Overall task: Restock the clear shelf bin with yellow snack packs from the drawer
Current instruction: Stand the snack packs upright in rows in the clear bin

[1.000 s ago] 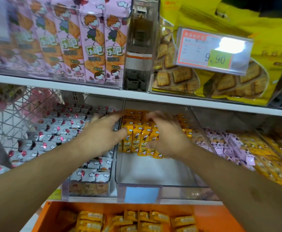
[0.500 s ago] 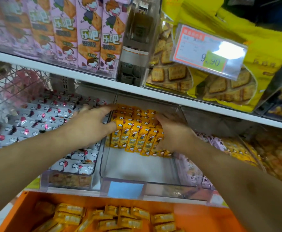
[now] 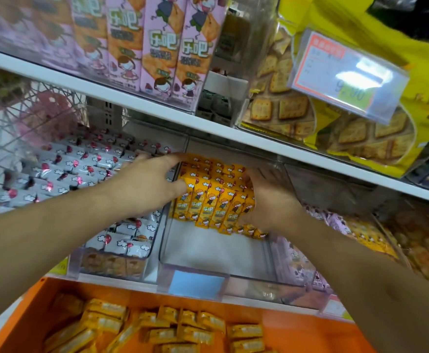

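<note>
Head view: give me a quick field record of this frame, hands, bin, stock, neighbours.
left hand: fingers spread, pressing the left side of the yellow snack packs
right hand: blurred, against the right side of the same block
clear bin: packs stand upright in rows at the back; front part of the floor bare
drawer: orange, below the shelf, more yellow packs lying loose in it
left neighbour: white packs in the adjoining bin
label: blue tag on the bin front
</note>
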A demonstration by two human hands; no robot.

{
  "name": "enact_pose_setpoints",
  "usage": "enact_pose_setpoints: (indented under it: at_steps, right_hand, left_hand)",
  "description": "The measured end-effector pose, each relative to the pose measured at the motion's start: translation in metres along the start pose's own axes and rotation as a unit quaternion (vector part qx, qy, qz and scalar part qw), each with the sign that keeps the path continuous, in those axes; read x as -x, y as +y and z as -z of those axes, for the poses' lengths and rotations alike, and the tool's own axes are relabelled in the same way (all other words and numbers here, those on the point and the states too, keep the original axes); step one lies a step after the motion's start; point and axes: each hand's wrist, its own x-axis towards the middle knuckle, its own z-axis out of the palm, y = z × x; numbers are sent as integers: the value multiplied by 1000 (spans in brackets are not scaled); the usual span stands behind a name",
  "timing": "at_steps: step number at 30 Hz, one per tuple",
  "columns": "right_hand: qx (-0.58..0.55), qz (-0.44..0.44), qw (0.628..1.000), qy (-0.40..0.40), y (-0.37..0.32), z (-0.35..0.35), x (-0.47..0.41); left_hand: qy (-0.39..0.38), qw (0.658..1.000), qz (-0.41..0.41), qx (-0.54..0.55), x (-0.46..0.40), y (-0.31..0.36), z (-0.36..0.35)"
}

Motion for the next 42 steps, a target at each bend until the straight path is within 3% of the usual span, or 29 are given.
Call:
enact_pose_setpoints:
  at_steps: [3,15,20,28,32,37,42]
  right_hand:
    - [-18,-5,999,-32,-5,2,-1]
    - [1,-25,999,22,-9,-16,4]
    - [-21,-40,999,-5,-10,-18,-1]
    - [-23,-58,995,75,-15,-31,-2]
    - [-19,-66,995,67,-15,-30,3]
    - [-138,-80,987,14,-18,6,27]
    - [-350,-39,934,62,-40,39,110]
  left_hand:
    - [1,1000,6,-16,0,1,-1]
    - [-2,1000,-14,6,-2,-3,-1]
    - [0,1000,-13,-7,-2,-2,-1]
    - [-7,1000,-19,8,-3,-3,-1]
    - [-10,998,-48,-35,1,4,5]
    - [-25,993,-65,-94,21,11,11]
    - [17,994,-110,-9,100,18,11]
